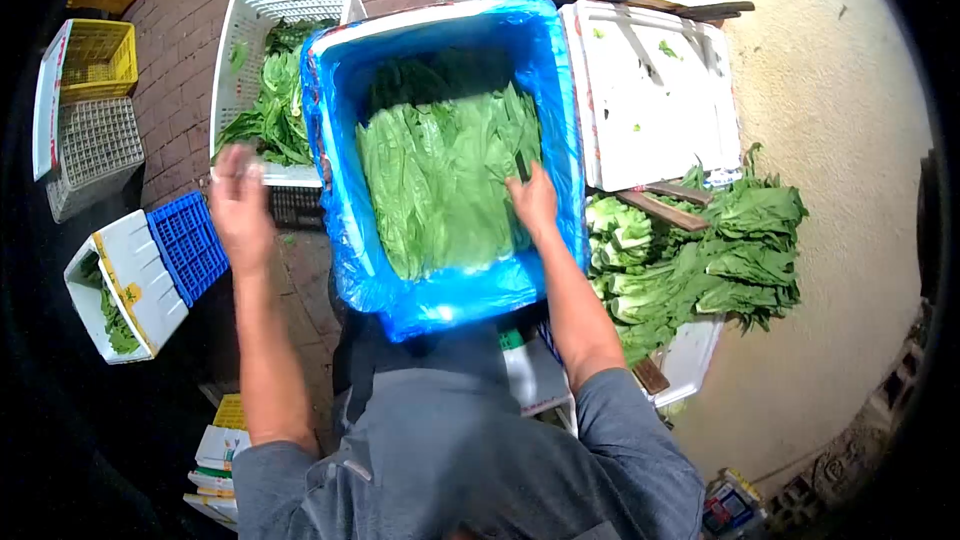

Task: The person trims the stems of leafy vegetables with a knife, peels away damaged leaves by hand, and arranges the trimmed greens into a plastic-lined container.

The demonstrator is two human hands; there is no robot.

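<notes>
In front of me stands a foam box lined with a blue plastic bag [350, 230]. Long leafy greens [440, 180] lie flat in it, stalks and tips side by side. My right hand [535, 200] reaches in at the box's right side, its fingers closed on a small dark narrow object [521, 164] whose kind I cannot make out; it rests against the leaves. My left hand [240, 210] is off the box to the left, blurred by motion, fingers raised and holding nothing. It is near the front corner of a white crate [235, 70] with loose greens [275, 105].
On the right, bunches of leafy greens [710, 260] are piled beside wooden strips [660, 210]. A white foam lid [655, 90] with leaf scraps lies behind them. Yellow crates [100, 55], a grey crate [98, 145] and a blue crate [188, 245] stand at left on brick paving.
</notes>
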